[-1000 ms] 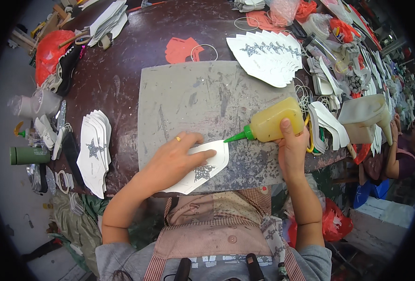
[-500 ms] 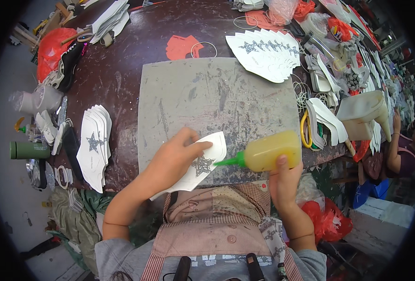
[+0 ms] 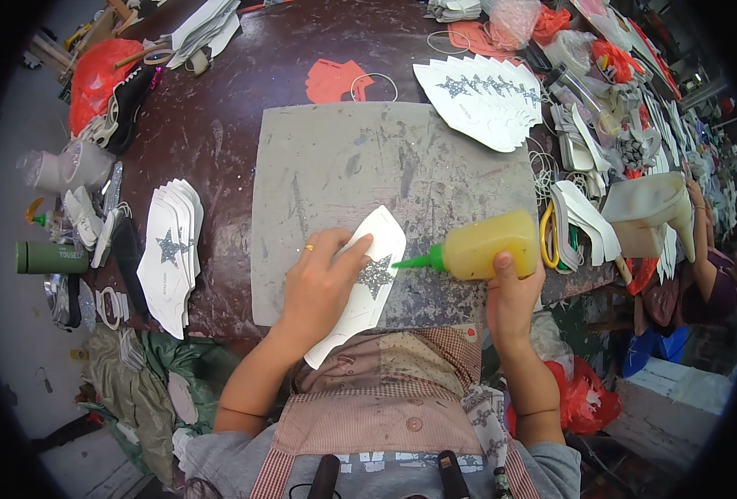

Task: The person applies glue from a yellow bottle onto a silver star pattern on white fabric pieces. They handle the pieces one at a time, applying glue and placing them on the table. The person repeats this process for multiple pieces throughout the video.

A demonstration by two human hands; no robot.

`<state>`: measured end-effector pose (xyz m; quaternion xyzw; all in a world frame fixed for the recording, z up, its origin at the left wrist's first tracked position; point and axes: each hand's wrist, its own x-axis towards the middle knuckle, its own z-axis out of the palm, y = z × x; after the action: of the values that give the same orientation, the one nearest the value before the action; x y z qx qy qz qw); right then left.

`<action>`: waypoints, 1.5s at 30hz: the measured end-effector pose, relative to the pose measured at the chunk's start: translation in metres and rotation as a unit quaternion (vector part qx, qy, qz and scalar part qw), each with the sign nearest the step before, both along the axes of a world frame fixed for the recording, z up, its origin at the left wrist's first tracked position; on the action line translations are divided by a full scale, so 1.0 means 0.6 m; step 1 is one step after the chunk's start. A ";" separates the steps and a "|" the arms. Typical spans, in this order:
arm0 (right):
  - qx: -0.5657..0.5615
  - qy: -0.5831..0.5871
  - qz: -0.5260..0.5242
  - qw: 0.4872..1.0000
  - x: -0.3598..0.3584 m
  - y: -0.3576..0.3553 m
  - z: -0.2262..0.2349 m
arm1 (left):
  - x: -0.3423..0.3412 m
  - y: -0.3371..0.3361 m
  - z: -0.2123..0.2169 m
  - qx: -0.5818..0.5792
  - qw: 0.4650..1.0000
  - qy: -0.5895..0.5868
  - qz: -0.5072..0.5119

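Observation:
My left hand (image 3: 321,279) presses a white shoe upper piece (image 3: 353,314) onto the grey board (image 3: 327,166), fingers closed along its left side. A glittery grey star (image 3: 376,276) decorates the piece, whose lower end hangs past the board's near edge. In my right hand (image 3: 514,299) is a squeeze bottle (image 3: 491,245) of yellowish liquid, tipped onto its side. Its green nozzle (image 3: 418,260) points left, with the tip at the piece's right edge beside the star. Whether any liquid has come out, I cannot tell.
Similar star-marked pieces lie in a fanned stack (image 3: 480,101) at the board's far right and another stack (image 3: 171,258) on the left. Red cut pieces (image 3: 335,81) lie beyond the board. Yellow-handled scissors (image 3: 549,237) and a cloudy plastic container (image 3: 647,208) stand right. A green bottle (image 3: 52,258) is far left.
My left hand has turned the white piece more upright and shifted it right. The bottle has moved slightly right and up, its nozzle staying by the piece's edge.

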<state>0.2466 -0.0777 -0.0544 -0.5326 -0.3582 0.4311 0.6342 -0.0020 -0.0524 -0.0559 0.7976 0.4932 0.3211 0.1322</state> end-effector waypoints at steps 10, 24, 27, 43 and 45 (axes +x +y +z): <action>-0.029 0.075 -0.011 0.997 -0.003 -0.010 0.024 | -0.005 -0.002 -0.004 -0.006 1.000 0.017 -0.004; -0.040 -0.072 0.030 0.996 -0.018 -0.065 0.003 | -0.003 0.000 0.000 0.003 1.000 0.001 0.000; -0.044 -0.046 0.012 0.998 -0.017 -0.064 0.002 | -0.003 0.000 -0.003 0.004 1.000 -0.003 0.000; 0.004 -0.076 -0.001 0.997 -0.001 -0.086 -0.018 | -0.018 0.012 0.018 -0.144 0.987 -0.070 -0.010; 0.046 0.017 -0.046 0.998 0.030 -0.056 -0.024 | -0.028 0.044 0.044 -0.250 0.954 -0.159 -0.052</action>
<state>0.2647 -0.1110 -0.0687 -0.5111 -0.3417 0.3934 0.6836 -0.0190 -0.0262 -0.0297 0.7022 0.4878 0.3030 0.4209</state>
